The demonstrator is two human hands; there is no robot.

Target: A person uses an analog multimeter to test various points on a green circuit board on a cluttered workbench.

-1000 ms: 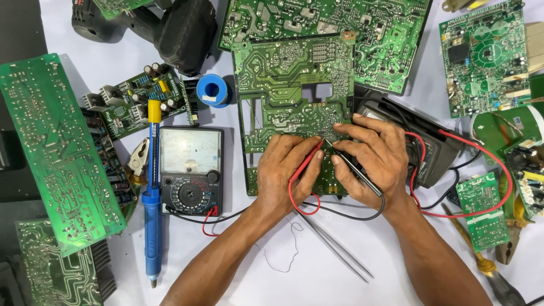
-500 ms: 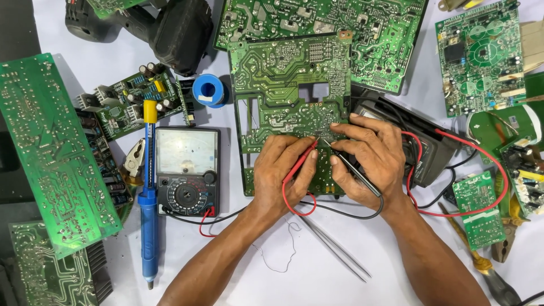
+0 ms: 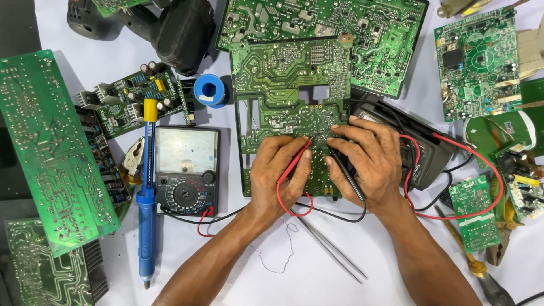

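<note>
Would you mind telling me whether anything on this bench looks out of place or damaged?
Nothing looks damaged. The left hand holds a red probe and the right hand a black probe on the green circuit board; other boards lie scattered, overlapping.

A green circuit board is lying flat, solder side up, at the centre of the table. A red probe is slanting toward 1 o'clock, its tip touching the board. A black probe is slanting toward 11 o'clock, its tip meeting the board just beside the red one.
</note>
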